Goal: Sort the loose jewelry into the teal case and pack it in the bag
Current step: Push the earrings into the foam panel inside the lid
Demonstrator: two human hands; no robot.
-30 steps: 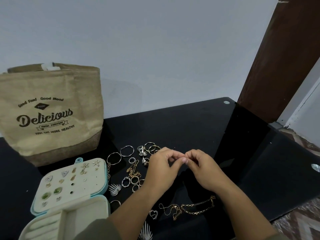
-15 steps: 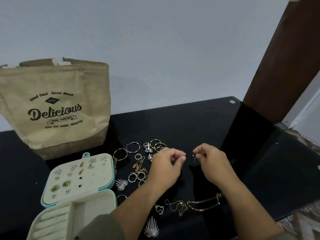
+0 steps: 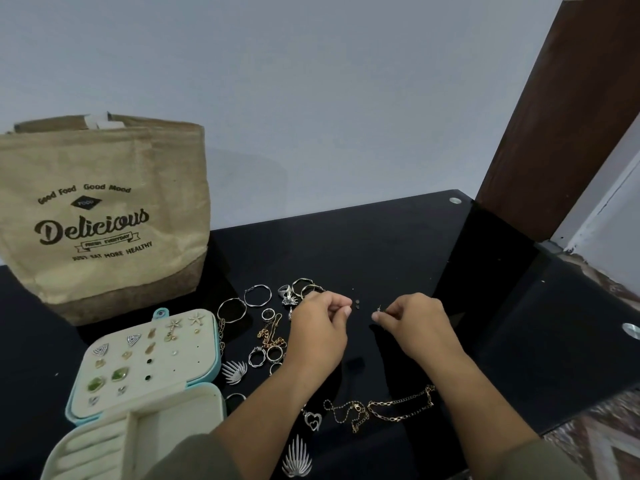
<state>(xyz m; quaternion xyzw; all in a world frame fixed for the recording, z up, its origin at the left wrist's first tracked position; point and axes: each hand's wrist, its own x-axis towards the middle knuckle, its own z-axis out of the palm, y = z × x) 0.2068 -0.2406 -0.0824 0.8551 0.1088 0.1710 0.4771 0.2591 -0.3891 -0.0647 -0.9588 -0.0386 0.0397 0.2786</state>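
- One white fan-shaped piece lies nearest me on the black bench, between my forearms.
- At my near left the teal case stands open. Its cream tray of ring rolls and compartments is towards me.
- Beyond the tray lies the case's lid panel, with pairs of studs pinned to it: triangles, starfish and green stones among them.
- A little past the fan piece, a heart pendant and a gold chain lie between my forearms. The chain's far end reaches my right forearm.
- My left hand is over the bench with fingers curled and thumb tip against forefinger. I cannot tell whether anything is pinched between them.
- My right hand is just beside it, the two apart. Its thumb and forefinger pinch a small earring, post pointing up.
- Two tiny dark bits sit on the bench between my hands.
- Left of my left hand lies the loose heap: a second white fan, several rings and a short gold chain piece.
- Farther out lie two hoops and more rings, partly hidden by my knuckles.
- The jute bag, printed "Delicious", stands upright at the far left behind the case, near the pale wall.
- A brown door frame rises at the far right.
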